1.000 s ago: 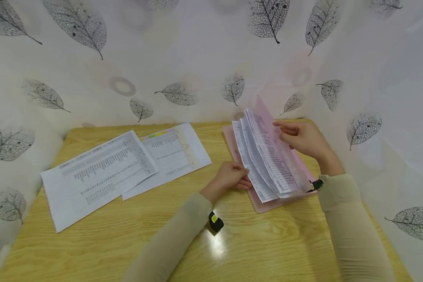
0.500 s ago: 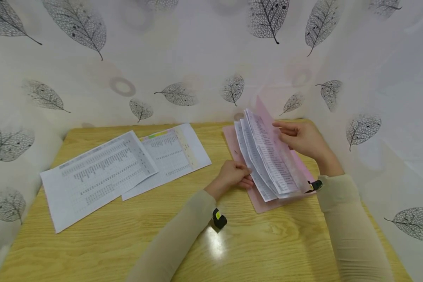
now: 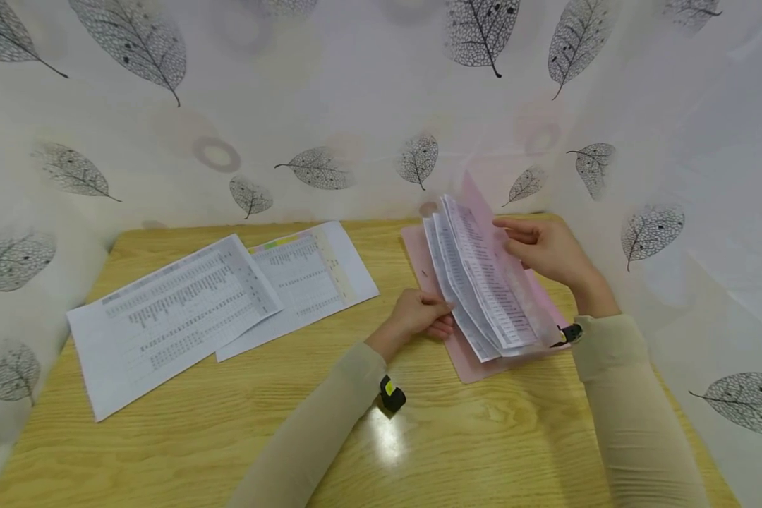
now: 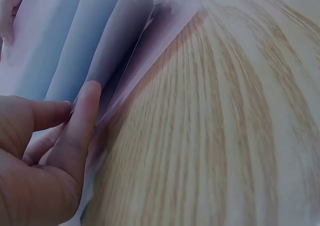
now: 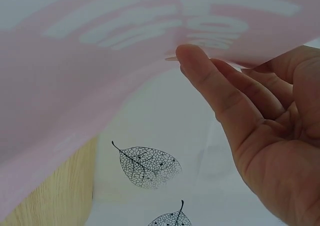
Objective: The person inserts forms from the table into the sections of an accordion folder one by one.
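Head view: two hands work at a pink folder (image 3: 465, 368) that lies on a wood-grain table (image 3: 260, 430). The folder sits immediately to the right of the left hand (image 3: 415, 315) and below and to the left of the right hand (image 3: 546, 250). Its lower leaf rests on the table, while its cover (image 3: 475, 201) is raised and tilted toward the right hand. Between the hands, a set of printed sheets (image 3: 479, 282) stands fanned and slanted inside the folder; the text is too small to read. The left hand pinches the sheets' edge nearest it, and the right hand grips the edge of the cover between thumb and fingers.

To the left of the left hand, well apart from it, lie two loose printed pages: a nearer page bearing coloured cells (image 3: 305, 271) and, overlapping it, a farther page (image 3: 165, 331). A patterned curtain (image 3: 349, 85) with dark leaf prints hangs beyond both hands. Each forearm wears a pale sleeve, and a black device is seen at each cuff.

Left wrist view: thumb and a finger meet on the sheet edge, above the folder's pink margin. Right wrist view: the cover arches over the hand, its pale lettering distorted.
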